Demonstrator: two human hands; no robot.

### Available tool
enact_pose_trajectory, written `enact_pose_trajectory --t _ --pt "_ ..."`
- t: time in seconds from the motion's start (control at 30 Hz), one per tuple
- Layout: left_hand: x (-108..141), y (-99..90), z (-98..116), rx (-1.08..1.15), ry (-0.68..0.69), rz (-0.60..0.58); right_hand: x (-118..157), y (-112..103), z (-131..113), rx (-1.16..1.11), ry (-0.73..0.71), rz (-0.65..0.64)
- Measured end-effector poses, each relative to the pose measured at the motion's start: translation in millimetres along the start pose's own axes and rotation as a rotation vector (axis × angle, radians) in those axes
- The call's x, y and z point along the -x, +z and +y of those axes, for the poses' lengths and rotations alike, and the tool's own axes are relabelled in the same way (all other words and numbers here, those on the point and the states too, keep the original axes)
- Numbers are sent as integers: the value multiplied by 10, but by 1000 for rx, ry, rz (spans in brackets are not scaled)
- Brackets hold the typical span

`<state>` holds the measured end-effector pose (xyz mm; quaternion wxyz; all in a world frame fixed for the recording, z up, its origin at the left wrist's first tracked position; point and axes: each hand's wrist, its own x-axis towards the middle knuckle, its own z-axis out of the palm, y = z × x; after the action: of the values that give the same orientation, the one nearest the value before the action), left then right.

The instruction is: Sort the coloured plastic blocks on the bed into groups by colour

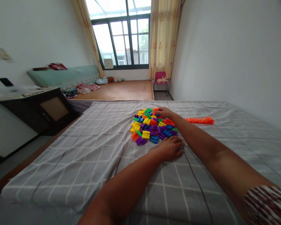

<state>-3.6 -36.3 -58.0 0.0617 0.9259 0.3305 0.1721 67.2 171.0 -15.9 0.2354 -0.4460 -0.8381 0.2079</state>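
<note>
Your right hand (165, 112), apparently picking, is at an orange piece (156, 110) in the pile (152, 128) near the bed's (84, 153) far edge; I can't tell its grip. Your left hand (170, 148) lies, fingers slightly spread. A light pinch seems due.

The pieces (145, 134) I had were purple, yellow, blue, green and orange, and the row (200, 120) was orange throughout. I wore a sleeve (267, 203) streaked in maroon and white. The sheet (96, 150) was grey, checked with white lines and a few darker ones. I saw pale yellow curtains (164, 37) with reddish motifs, a magenta chair (159, 75), a mint-green headboard (65, 76) and white walls (224, 56).
</note>
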Motion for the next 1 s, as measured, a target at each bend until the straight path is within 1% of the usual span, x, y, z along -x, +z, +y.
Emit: enact_pose_trajectory --t 0.03,0.13,0.2,0.27,0.3,0.33,0.4,0.47,0.53,0.63,0.7,0.77,0.9,0.93,1.0 --pt "-1 3 -1 1 4 2 53 -57 25 -17 -9 -4" --pt "-9 6 -1 2 6 1 197 -152 -4 138 -102 56" --pt "-15 2 1 3 11 -1 270 -111 -102 220 -219 70" --pt "-20 -5 4 -3 12 -8 326 -2 -220 257 -320 25" --pt "-21 -9 4 -8 12 -13 349 59 -270 268 -343 -3" --pt "-21 -12 5 -12 10 -19 371 112 -307 272 -344 -18" --pt "-19 -18 4 -15 9 -26 414 162 -335 227 -292 2" --pt "-15 -22 0 -9 12 -24 472 119 -306 68 -203 38" --pt "-13 -25 -3 0 15 -18 563 2 -243 -200 -85 64" --pt "-16 -29 -7 13 5 -9 756 -243 -114 -663 94 91" --pt "-21 -32 -11 26 -5 -10 893 -430 8 -844 166 131" --pt "-27 -32 -16 35 -10 -12 1019 -638 187 -877 223 232" --pt "-34 -29 -29 35 -4 -11 1251 -1099 703 -894 336 555" --pt "-35 -29 -31 35 -1 -12 1310 -1206 841 -922 351 607" --pt "-37 -32 -32 35 -3 -11 1422 -1384 1089 -978 363 656"
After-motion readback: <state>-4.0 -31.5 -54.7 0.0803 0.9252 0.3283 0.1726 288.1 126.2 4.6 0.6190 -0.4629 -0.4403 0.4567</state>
